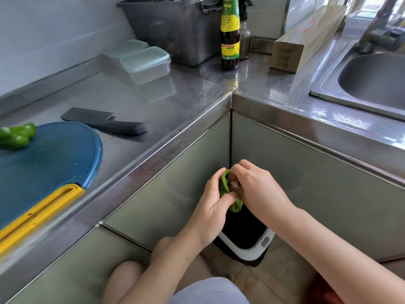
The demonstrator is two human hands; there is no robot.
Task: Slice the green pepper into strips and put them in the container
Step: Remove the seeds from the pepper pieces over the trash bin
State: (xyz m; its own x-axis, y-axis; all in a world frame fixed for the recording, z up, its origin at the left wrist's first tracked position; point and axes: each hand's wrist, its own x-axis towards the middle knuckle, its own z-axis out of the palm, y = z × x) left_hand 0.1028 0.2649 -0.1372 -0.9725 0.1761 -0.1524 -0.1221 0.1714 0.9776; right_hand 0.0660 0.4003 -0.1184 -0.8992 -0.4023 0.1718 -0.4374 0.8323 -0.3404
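Green pepper half (225, 190) sits in two hands, low down over the open bin (247, 246) on the floor. The left hand (213, 208) curls its fingers round the pepper half and grips it. The right hand (256, 189) bends its fingers into the hollow side, and they look to be pinching the pale core (232, 184). I think this is the cleaning step: pulling out the core so it drops in the bin. No strips are cut yet. Another pepper piece (16, 136) lies on the blue cutting board (50, 165). The knife (105, 123) lies just beside the board. The container (145, 64) stands farther back with its lid on. Next, the core needs a firm tug. Then the pepper half must go back to the board for cutting.
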